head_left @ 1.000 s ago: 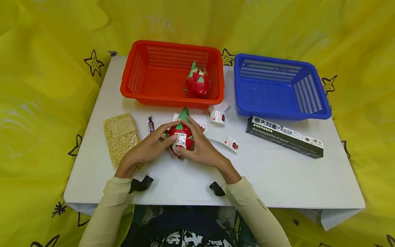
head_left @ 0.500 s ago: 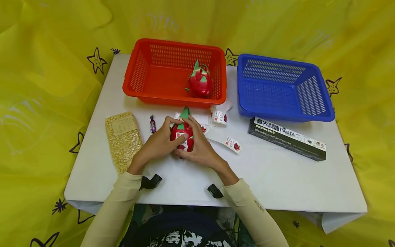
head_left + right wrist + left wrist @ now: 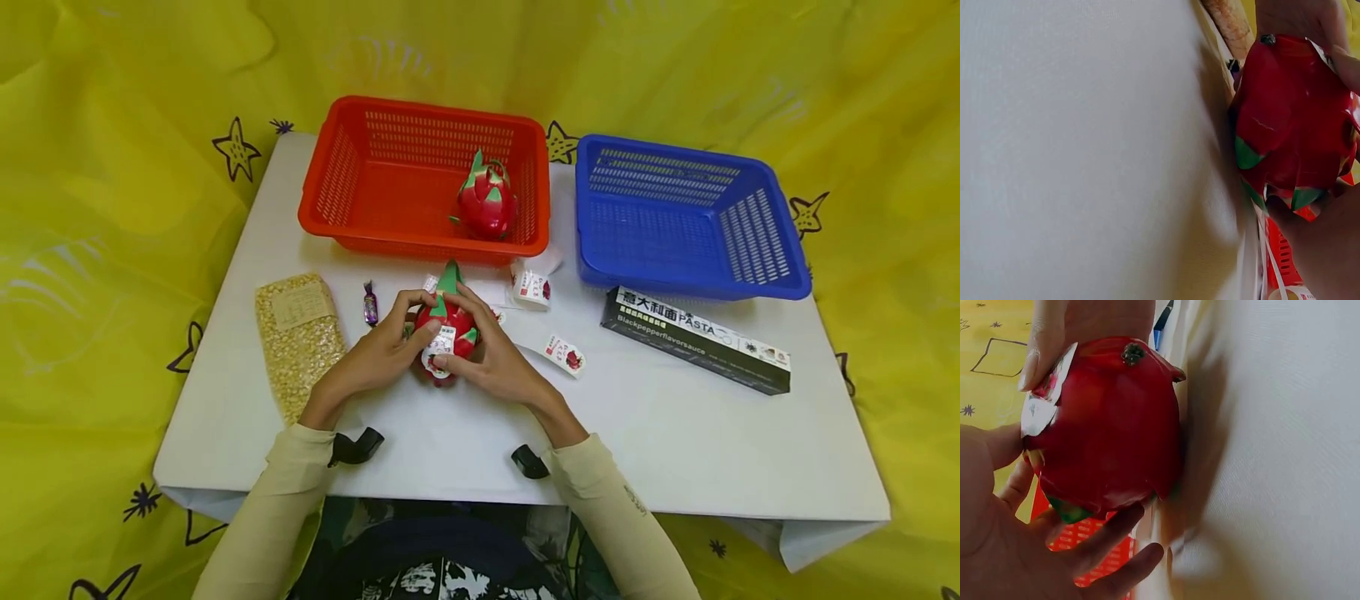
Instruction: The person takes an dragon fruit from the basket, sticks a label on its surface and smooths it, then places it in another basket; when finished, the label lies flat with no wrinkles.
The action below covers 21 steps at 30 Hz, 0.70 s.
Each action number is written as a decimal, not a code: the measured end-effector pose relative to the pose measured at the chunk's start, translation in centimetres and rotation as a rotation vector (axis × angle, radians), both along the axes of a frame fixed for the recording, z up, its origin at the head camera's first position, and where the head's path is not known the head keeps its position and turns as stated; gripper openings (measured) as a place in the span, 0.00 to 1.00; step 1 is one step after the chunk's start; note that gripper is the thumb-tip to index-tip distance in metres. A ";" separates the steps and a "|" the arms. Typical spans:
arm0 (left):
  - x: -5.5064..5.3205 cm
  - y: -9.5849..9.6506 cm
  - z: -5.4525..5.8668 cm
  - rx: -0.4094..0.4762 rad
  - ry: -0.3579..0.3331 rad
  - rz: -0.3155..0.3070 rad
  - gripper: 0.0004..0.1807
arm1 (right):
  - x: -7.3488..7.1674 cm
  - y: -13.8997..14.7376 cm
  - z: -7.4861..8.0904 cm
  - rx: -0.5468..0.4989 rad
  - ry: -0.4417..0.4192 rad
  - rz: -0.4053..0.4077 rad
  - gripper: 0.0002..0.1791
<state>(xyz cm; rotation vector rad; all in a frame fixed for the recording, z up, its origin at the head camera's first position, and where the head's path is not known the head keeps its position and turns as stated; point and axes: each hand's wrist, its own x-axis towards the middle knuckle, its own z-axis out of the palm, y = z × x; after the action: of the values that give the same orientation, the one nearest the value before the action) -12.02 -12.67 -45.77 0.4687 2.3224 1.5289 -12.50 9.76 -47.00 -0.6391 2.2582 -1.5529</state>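
Observation:
Both hands hold a red dragon fruit with green leaf tips, low over the white table. The left hand curls its fingers round the fruit's left side, its thumb at a white label on the fruit. On the other side the right hand grips it, thumb tip on the label's lower part. In the left wrist view the fruit's dark stem end faces the camera. Green tips show low on it in the right wrist view. Part of the label is covered by the thumbs.
A red basket behind the hands contains another dragon fruit. To its right stands a blue basket, with a pasta box before it. A label strip, a label roll, a wrapped candy and a bag of yellow grains lie around.
Half a second ago the left thumb reached farther right over the label. Now it sits farther left, and more of the label shows. Both hands stay on the fruit.

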 end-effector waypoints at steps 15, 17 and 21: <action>0.8 -0.2 -1.6 0.043 0.032 -0.013 0.26 | 0.6 -1.5 -0.6 0.041 0.105 -0.106 0.49; 0.9 -0.1 -1.8 0.046 0.026 -0.003 0.26 | 0.8 -1.8 -0.7 0.040 0.125 -0.147 0.48; 1.1 0.3 -2.1 0.063 0.068 0.036 0.26 | 1.0 -2.2 -0.9 0.033 0.165 -0.202 0.47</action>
<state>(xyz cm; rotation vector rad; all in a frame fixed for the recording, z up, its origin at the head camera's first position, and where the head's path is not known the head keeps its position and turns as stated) -10.90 -12.37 -47.90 0.5047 2.3518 1.6311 -11.47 7.53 -47.93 -0.5625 2.5345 -1.6021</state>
